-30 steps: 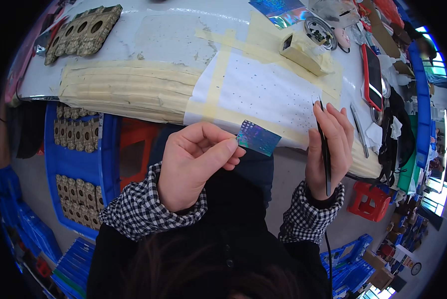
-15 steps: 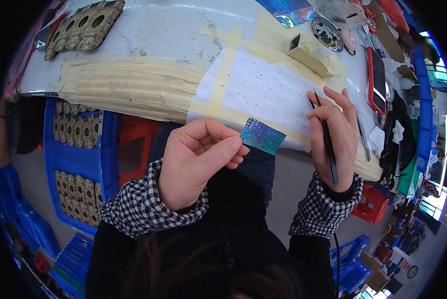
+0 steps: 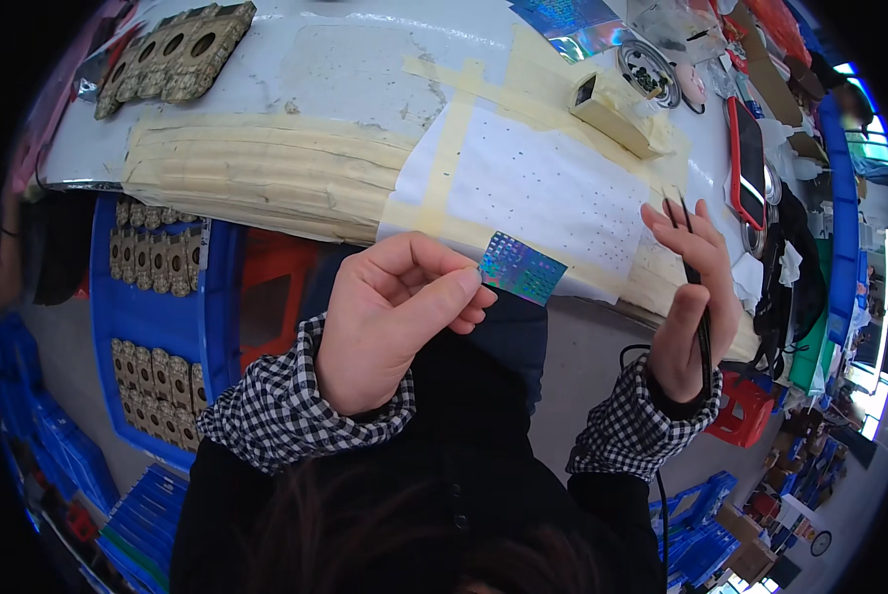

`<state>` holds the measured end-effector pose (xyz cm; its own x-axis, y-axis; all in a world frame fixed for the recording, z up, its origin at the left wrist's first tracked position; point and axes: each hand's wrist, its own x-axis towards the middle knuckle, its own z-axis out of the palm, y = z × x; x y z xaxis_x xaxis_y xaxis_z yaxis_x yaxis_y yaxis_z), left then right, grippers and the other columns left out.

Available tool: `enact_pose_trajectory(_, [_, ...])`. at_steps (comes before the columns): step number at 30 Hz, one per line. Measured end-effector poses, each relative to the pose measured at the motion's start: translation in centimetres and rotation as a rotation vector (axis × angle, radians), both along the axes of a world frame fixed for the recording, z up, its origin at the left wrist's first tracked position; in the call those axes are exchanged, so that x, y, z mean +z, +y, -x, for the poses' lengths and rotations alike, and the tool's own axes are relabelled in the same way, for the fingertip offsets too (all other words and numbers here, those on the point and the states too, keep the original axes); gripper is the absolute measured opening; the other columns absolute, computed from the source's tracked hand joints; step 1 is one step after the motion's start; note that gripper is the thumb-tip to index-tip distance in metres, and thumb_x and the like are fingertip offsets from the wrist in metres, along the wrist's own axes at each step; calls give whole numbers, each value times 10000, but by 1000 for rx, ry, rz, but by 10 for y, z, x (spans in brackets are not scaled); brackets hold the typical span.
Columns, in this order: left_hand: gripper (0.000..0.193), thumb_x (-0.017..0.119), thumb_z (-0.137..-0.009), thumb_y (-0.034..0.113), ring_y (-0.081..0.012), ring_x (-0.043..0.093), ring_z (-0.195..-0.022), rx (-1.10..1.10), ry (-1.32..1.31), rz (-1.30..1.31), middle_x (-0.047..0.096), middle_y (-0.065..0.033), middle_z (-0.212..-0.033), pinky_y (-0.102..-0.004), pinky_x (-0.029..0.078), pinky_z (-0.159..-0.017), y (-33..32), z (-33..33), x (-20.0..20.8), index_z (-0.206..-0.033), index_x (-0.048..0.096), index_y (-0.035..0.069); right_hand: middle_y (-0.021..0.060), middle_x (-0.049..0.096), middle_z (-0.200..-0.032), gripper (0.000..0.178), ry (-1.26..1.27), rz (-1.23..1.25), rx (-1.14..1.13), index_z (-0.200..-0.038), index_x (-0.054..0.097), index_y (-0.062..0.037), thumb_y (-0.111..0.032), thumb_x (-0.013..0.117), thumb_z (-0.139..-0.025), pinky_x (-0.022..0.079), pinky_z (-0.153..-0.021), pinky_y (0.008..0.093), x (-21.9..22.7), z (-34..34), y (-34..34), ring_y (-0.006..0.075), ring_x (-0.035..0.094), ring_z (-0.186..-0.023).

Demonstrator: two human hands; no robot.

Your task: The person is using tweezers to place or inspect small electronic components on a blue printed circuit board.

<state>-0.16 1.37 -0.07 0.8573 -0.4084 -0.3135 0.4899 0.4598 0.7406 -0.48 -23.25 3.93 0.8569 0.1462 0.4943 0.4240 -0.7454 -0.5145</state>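
Note:
Between thumb and forefinger my left hand [image 3: 389, 322] pinches the left edge of a small shiny holographic sticker sheet [image 3: 525, 269], blue-green with rows of small marks. My right hand [image 3: 696, 297] holds black tweezers [image 3: 699, 307] against the palm; their tips point away from me and sit apart. The right fingers are partly stretched, with the thumb bent over the tweezers. Past both hands, a white paper sheet [image 3: 523, 178] is taped to the bench, dotted with many tiny dark specks. Neither hand touches that paper.
Camouflage-patterned parts with round holes [image 3: 176, 54] lie at the far left. A blue crate [image 3: 147, 322] holds more of them beside the bench. At the far right are a taped box [image 3: 622, 114], a red-cased phone [image 3: 748, 163] and a round dish [image 3: 649, 71]. A red stool [image 3: 741, 406] stands below.
My right hand has shifted right and turned, lifting the tweezers away from the paper; their tips now show apart. The left hand and its sheet have hardly moved.

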Motion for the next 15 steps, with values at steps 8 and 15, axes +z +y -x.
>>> enact_pose_trajectory(8, [64, 600, -879, 61, -95, 617, -733, -281, -118, -58, 654, -71, -830, -230, 506, -685, -1, 0, 3, -887, 577, 1, 136, 643, -795, 176, 194, -287, 219, -849, 584, -12, 3, 721, -740, 509, -672, 302, 1, 12, 48, 258, 665, -791])
enact_pose_trajectory(15, [109, 632, -865, 59, -50, 595, -779, -188, -142, -20, 645, -39, -851, -192, 476, -700, 2, 0, 1, -929, 590, -19, 104, 644, -806, 152, 375, -530, 211, -841, 567, -16, 59, 681, -775, 507, -667, 256, -6, 17, 59, 175, 666, -771])
